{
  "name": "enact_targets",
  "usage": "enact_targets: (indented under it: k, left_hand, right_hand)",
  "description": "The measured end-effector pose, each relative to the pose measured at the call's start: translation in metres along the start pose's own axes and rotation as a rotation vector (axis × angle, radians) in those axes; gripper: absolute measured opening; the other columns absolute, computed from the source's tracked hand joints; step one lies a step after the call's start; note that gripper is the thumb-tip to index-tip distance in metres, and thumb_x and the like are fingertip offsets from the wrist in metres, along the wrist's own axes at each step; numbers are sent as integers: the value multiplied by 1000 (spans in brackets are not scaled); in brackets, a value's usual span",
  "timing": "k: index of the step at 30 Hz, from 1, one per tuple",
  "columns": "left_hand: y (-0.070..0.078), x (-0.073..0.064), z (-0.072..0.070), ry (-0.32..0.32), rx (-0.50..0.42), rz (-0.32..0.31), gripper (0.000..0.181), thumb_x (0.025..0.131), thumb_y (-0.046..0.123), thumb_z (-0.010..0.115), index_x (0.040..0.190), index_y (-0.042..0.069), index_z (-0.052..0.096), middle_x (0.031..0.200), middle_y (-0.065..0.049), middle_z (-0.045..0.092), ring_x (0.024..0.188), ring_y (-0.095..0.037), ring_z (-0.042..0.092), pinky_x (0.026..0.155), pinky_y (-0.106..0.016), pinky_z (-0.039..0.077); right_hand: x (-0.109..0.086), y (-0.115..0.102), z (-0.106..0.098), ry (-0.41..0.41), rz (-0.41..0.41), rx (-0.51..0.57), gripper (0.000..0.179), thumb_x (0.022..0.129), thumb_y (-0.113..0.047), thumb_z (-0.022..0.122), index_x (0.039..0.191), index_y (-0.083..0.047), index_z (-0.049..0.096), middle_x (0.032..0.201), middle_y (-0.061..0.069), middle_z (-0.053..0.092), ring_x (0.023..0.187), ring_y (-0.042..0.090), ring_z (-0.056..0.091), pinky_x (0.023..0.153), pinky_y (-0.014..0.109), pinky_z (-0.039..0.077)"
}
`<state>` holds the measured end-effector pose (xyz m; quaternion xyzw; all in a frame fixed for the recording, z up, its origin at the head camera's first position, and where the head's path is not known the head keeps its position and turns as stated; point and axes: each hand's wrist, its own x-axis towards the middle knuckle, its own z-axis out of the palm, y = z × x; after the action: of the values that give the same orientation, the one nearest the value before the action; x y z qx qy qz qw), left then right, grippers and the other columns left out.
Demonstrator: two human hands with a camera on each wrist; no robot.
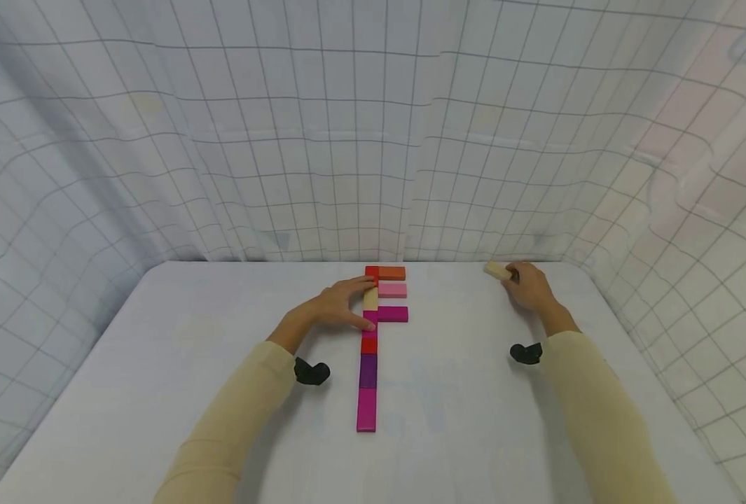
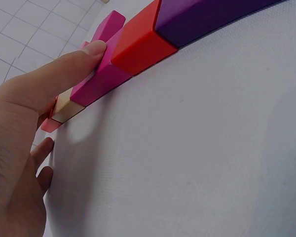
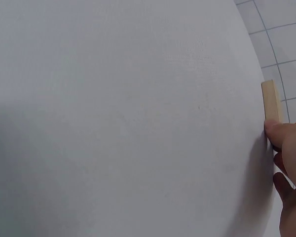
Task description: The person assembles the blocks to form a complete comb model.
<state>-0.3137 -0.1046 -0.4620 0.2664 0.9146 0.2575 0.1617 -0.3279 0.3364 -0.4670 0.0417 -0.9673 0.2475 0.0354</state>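
A line of coloured blocks runs away from me: a magenta block [image 1: 366,413] nearest, then a purple block [image 1: 368,371], a small red block [image 1: 369,346], another magenta block [image 2: 101,81], a plain wooden block [image 1: 370,301] and red at the far end. My left hand [image 1: 335,302] spans the line from its left side, thumb on the second magenta block and fingers over the far red end. Off the line's right side stick an orange block [image 1: 391,273], a pink block [image 1: 392,290] and a magenta side block [image 1: 393,314]. Far right, my right hand [image 1: 532,288] pinches a pale wooden block [image 1: 497,271] by one end.
The white table [image 1: 461,406] ends at the back against a hanging white curtain [image 1: 360,140] with a grid pattern, which also closes in both sides. Dark wrist-worn devices, such as the one at my left wrist [image 1: 312,372], jut inward from both sleeves.
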Motion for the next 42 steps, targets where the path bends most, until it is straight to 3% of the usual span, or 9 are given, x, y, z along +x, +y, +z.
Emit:
enact_targets:
  k: [5, 17, 24, 42]
  left_hand:
    - [-1, 1, 1, 6, -4, -4, 98, 81, 47, 80, 163, 20, 34, 169, -11, 24, 153, -36, 19, 116, -72, 15]
    - [-4, -1, 3, 18, -24, -24, 98, 81, 46, 82, 163, 22, 35, 169, -10, 25, 153, -35, 20, 116, -70, 18]
    - [-1, -2, 3, 14, -43, -23, 97, 81, 44, 82, 163, 22, 36, 169, -10, 25, 153, -35, 20, 117, -69, 18]
    - [-5, 1, 2, 5, -44, -23, 98, 81, 45, 82, 164, 22, 34, 169, -10, 24, 153, -35, 20, 117, -69, 18]
  right_hand:
    - [-1, -2, 2, -6, 26, 46, 39, 105, -7, 55, 137, 16, 51, 124, 30, 56, 112, 42, 54, 99, 56, 46]
    - [-8, -1, -1, -42, 19, 102, 44, 106, -10, 54, 143, 14, 47, 138, 34, 51, 128, 47, 50, 109, 58, 40]
    - [-14, -5, -1, -46, -6, 122, 45, 106, -13, 54, 143, 11, 48, 139, 34, 51, 129, 48, 48, 108, 61, 39]
    - [-22, -45, 18, -86, -177, 205, 37, 103, -7, 61, 136, 9, 55, 133, 30, 57, 125, 48, 53, 107, 58, 43]
